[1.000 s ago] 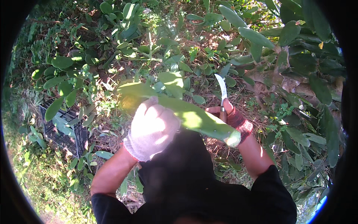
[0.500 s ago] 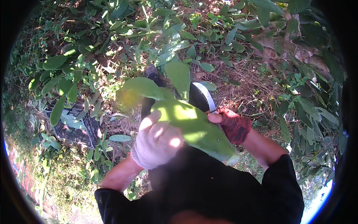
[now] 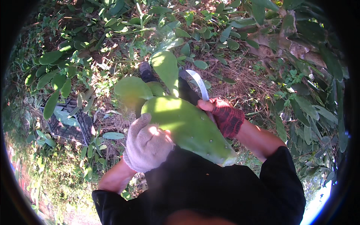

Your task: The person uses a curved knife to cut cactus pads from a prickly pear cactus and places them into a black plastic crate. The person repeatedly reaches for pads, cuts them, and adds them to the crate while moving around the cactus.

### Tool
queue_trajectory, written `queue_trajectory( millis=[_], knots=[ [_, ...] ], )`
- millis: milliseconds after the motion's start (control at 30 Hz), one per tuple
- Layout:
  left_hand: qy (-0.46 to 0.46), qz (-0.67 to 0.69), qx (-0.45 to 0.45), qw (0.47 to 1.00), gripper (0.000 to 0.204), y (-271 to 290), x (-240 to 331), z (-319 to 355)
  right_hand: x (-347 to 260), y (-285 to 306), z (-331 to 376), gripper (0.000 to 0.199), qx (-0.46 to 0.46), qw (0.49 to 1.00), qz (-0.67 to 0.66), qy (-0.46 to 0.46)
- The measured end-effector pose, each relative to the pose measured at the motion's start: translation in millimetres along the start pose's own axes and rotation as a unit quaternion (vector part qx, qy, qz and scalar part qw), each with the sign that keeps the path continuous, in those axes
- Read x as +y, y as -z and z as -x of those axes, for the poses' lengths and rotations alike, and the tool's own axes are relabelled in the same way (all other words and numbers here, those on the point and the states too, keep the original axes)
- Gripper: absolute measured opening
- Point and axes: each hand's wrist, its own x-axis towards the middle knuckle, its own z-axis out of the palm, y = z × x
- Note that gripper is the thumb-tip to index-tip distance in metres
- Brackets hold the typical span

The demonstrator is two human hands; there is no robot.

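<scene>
Turned broad side up since a second ago, our prickly pear pad [image 3: 187,129], our left hand [image 3: 148,144] clasping its left edge, our right hand [image 3: 225,117] gripping a curved knife [image 3: 200,84] beside its right edge

1. Left hand [image 3: 147,144], pale-gloved, grips the left edge of the large cactus pad [image 3: 185,125].
2. Right hand [image 3: 224,117], gloved in dark red, holds the curved knife [image 3: 200,83] beside the pad's right edge.
3. Smaller pads [image 3: 165,68] project ahead of the left hand.
4. Dark crate [image 3: 85,127] lies left of the left hand.
5. Shoe [image 3: 145,68] shows ahead of the left hand.
</scene>
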Motion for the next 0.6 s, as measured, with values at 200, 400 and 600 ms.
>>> queue_trajectory(
  millis=[200,400,600],
  knots=[
    [0.009,0.007,-0.004,1.0,0.02,-3.2,6.3,4.0,10.7,0.5,-9.3,0.039,0.105,0.994,-0.007,-0.003],
    [0.083,0.013,0.021,0.996,0.023,-11.5,6.9,19.4,2.7,-10.1,-9.5,0.041,0.123,0.991,0.049,0.03],
    [0.058,-0.058,0.063,0.995,0.013,-13.9,5.8,20.5,-10.5,-27.6,-10.8,0.038,0.154,0.968,0.161,0.118]
  ],
)
